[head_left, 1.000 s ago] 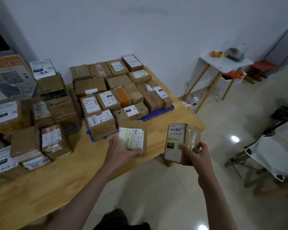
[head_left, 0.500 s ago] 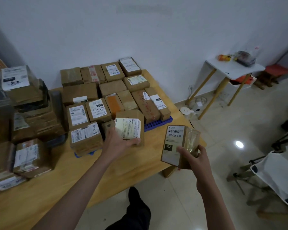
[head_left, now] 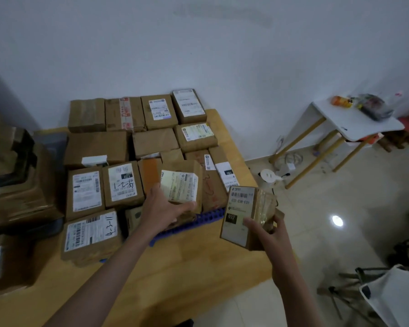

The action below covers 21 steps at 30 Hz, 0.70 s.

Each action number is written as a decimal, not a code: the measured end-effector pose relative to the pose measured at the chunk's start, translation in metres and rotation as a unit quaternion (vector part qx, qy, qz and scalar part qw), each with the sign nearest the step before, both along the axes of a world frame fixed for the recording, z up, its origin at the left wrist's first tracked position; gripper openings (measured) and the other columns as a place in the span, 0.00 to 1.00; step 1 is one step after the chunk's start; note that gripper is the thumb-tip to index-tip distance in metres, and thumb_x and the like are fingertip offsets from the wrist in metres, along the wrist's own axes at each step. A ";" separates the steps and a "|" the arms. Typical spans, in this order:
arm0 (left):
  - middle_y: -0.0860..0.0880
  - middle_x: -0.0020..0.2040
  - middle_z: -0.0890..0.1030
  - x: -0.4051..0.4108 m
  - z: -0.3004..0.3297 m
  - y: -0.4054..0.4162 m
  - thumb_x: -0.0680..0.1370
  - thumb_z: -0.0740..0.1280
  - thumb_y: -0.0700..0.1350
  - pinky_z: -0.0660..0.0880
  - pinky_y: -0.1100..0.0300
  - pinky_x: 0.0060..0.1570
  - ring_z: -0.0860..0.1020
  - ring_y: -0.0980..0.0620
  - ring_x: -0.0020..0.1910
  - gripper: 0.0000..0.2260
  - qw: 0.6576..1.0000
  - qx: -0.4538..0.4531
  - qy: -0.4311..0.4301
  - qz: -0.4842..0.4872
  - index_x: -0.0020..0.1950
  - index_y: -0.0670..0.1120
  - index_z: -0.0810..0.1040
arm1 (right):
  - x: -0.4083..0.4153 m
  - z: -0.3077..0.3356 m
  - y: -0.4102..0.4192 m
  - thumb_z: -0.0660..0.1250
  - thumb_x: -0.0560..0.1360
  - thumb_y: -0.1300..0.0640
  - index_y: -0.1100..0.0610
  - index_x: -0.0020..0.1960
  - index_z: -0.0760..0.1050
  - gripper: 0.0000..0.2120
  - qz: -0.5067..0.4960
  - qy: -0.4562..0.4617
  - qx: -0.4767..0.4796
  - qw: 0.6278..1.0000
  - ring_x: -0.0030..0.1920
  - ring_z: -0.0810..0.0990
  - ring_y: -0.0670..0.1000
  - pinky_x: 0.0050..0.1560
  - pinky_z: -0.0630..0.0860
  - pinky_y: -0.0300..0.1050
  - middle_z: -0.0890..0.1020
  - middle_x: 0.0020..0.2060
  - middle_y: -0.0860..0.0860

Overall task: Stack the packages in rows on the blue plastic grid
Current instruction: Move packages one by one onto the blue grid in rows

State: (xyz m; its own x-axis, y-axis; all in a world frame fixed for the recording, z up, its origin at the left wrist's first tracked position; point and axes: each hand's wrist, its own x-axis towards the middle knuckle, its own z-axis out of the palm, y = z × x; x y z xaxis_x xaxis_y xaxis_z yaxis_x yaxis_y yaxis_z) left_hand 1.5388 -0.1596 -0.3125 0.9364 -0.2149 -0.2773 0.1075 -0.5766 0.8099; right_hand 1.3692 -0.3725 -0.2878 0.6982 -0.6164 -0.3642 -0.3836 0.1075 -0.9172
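Left hand grips a brown cardboard package with a pale label over the blue plastic grid's near edge; right hand clutches a taped brown box beyond it. Released crooked, the left package may tip off the boxes under its fingers.

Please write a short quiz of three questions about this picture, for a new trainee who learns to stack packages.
1. True or false: both hands hold a package.
2. Which number is printed large on the label of the package in the right hand? A) 4-3-11 B) 032-038-E01 C) 1-2-1
3. Over which thing does the left hand hold its package?

Key
1. True.
2. B.
3. Over the near edge of the blue plastic grid, above the packages already in rows there, on the wooden table.
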 end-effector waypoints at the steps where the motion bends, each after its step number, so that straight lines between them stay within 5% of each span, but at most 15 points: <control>1: 0.52 0.57 0.71 0.008 0.000 -0.001 0.56 0.78 0.66 0.80 0.54 0.44 0.74 0.52 0.55 0.43 1.000 -0.009 0.009 0.004 0.62 0.50 0.65 | 0.008 -0.002 -0.002 0.78 0.67 0.48 0.50 0.68 0.67 0.34 0.005 0.004 0.005 1.000 0.52 0.83 0.51 0.42 0.84 0.49 0.80 0.56 0.51; 4: 0.53 0.57 0.74 0.033 0.003 -0.002 0.53 0.77 0.68 0.79 0.47 0.51 0.76 0.52 0.56 0.47 0.999 -0.023 0.021 0.014 0.65 0.50 0.66 | 0.038 -0.004 -0.008 0.78 0.67 0.46 0.50 0.68 0.68 0.34 0.024 0.006 0.001 1.000 0.53 0.83 0.50 0.45 0.84 0.50 0.81 0.56 0.50; 9: 0.53 0.60 0.77 0.082 0.008 -0.002 0.54 0.78 0.67 0.77 0.47 0.55 0.77 0.53 0.58 0.46 0.999 -0.028 0.012 0.030 0.67 0.49 0.70 | 0.102 -0.002 -0.021 0.78 0.67 0.45 0.49 0.68 0.68 0.34 0.061 -0.001 0.005 0.998 0.47 0.83 0.41 0.38 0.81 0.38 0.81 0.56 0.46; 17: 0.52 0.62 0.72 0.158 0.012 -0.010 0.52 0.76 0.68 0.75 0.49 0.58 0.72 0.53 0.62 0.44 0.996 -0.010 0.006 0.085 0.62 0.54 0.64 | 0.238 0.011 -0.055 0.77 0.68 0.49 0.52 0.65 0.72 0.28 0.117 -0.028 0.036 0.992 0.51 0.85 0.52 0.45 0.84 0.51 0.82 0.57 0.52; 21: 0.50 0.63 0.73 0.207 0.009 -0.017 0.53 0.77 0.66 0.75 0.46 0.61 0.72 0.51 0.64 0.48 0.996 -0.020 0.012 0.089 0.68 0.50 0.66 | 0.318 0.008 -0.077 0.78 0.67 0.48 0.51 0.68 0.65 0.35 0.116 -0.018 0.067 0.991 0.44 0.86 0.48 0.40 0.82 0.43 0.81 0.54 0.52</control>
State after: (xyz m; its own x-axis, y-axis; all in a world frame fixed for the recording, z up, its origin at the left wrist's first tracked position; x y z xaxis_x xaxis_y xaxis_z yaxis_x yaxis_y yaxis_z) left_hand 1.7461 -0.1766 -0.3036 0.9539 -0.0582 -0.2943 0.2242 -0.5135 0.8283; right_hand 1.6870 -0.4499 -0.2803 0.8287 -0.3864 -0.4049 -0.3803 0.1420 -0.9139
